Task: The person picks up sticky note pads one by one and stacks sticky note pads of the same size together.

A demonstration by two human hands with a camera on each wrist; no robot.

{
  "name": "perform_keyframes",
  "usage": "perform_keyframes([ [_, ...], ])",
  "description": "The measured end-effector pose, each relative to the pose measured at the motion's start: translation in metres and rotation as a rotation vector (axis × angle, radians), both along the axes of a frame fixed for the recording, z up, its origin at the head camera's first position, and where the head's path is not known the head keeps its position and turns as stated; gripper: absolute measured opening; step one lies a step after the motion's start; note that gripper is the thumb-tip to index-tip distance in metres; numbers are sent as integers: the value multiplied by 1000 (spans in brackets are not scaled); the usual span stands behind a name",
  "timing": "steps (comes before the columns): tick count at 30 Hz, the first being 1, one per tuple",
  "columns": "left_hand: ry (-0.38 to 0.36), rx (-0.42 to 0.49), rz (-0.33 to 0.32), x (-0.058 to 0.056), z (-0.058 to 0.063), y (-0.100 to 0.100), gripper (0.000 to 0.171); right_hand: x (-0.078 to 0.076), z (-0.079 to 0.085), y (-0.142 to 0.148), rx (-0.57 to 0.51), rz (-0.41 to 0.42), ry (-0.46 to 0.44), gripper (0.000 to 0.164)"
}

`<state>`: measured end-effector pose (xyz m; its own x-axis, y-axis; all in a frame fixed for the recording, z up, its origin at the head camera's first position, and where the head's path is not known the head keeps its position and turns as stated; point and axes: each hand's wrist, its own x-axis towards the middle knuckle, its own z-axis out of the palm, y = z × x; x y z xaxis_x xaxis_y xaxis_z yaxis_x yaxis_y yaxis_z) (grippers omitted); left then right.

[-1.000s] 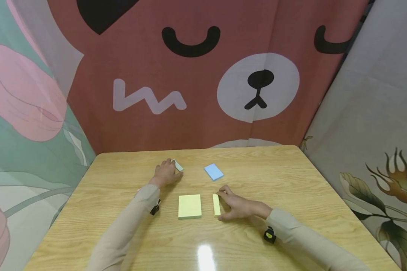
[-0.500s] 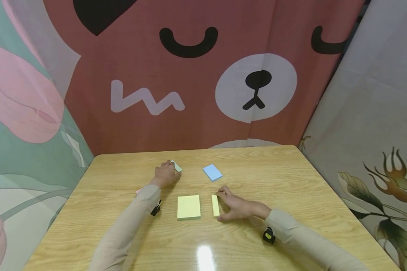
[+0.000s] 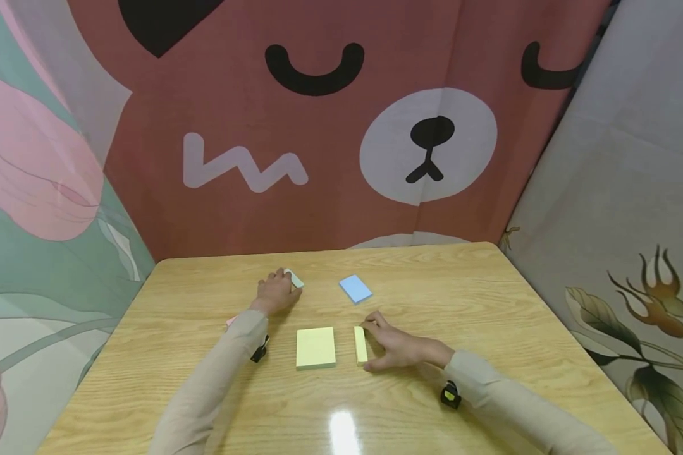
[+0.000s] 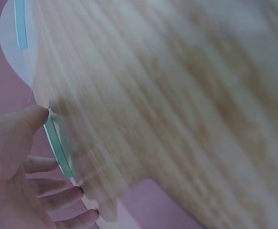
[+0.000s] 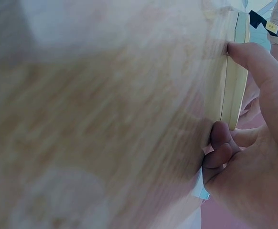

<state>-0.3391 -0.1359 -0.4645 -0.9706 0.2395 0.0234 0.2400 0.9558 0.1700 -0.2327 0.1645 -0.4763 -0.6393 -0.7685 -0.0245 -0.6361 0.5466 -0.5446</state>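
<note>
At the back left of the table, my left hand [image 3: 275, 292] pinches a small pale green sticky note pad [image 3: 293, 278], partly covered by the fingers. The left wrist view has the thumb at one end of this pad [image 4: 58, 143] and the fingers by the other. Nearer the middle, my right hand [image 3: 397, 345] holds a narrow yellow sticky note pad [image 3: 361, 346] by its two ends, thumb at the near end, fingertips at the far one. Left of it lies a square yellow-green sticky note pad [image 3: 315, 347], apart from both hands.
Toward the back lies a blue sticky note pad [image 3: 355, 289]. A pink piece [image 3: 231, 321] peeks out beside the left sleeve [image 3: 227, 360], which hides most of it. The wooden table [image 3: 432, 284] meets a bear-print curtain [image 3: 341, 215] at its back edge.
The head view has shifted slightly, so the scene sits a little further left. Both hands stay at the same pads, and the pads keep their places.
</note>
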Motion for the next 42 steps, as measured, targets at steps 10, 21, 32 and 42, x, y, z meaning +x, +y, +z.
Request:
perform_keyframes([
  [10,8,-36,-18,-1,-7,-1,58,0,-3,0,-1,-15,-16,84],
  [21,1,-45,-4,-3,-8,-1,62,-1,-3,1,16,-3,-11,86],
  [32,3,-41,-3,-3,-5,-1,65,0,-1,1,11,6,-16,86],
  [42,11,-20,5,-4,-6,3,52,0,-3,1,21,-21,-22,87],
])
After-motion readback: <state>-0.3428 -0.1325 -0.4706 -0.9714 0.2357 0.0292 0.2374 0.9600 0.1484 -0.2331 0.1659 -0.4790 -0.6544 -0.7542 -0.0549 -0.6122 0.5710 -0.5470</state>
